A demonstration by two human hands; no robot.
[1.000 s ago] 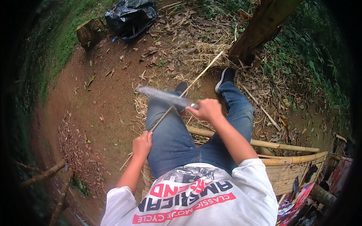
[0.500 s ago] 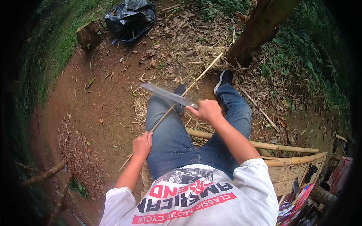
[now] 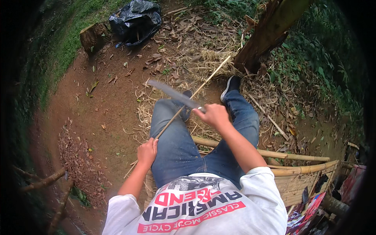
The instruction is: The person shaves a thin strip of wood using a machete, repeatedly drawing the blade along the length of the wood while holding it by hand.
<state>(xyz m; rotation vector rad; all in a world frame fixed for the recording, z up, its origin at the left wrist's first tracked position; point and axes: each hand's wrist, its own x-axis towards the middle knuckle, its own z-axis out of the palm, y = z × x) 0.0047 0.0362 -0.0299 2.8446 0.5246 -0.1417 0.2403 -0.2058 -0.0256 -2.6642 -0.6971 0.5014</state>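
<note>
My left hand (image 3: 147, 152) is closed on the near end of a thin bamboo strip (image 3: 210, 79), beside my left thigh. The strip slants up and away to the right, across my left knee, its far end near the tree trunk. In my right hand (image 3: 214, 116) is the handle of a long knife (image 3: 172, 93), fingers wrapped round it. Its blade, a little blurred, points to the far left and crosses the strip just beyond my left knee. Whether the edge touches the strip I cannot tell.
Curly shavings (image 3: 147, 115) lie round my feet. A tree trunk (image 3: 260, 43) rises at the far right. A black plastic bag (image 3: 135, 23) and a stump (image 3: 93, 36) stand far left. Bamboo poles (image 3: 305, 157) and a woven bamboo panel (image 3: 301, 186) are at my right; branches (image 3: 45, 182) at my left.
The knife blade has tilted slightly, its tip a little farther away from me. Both hands keep their grips, and the bamboo strip has hardly moved.
</note>
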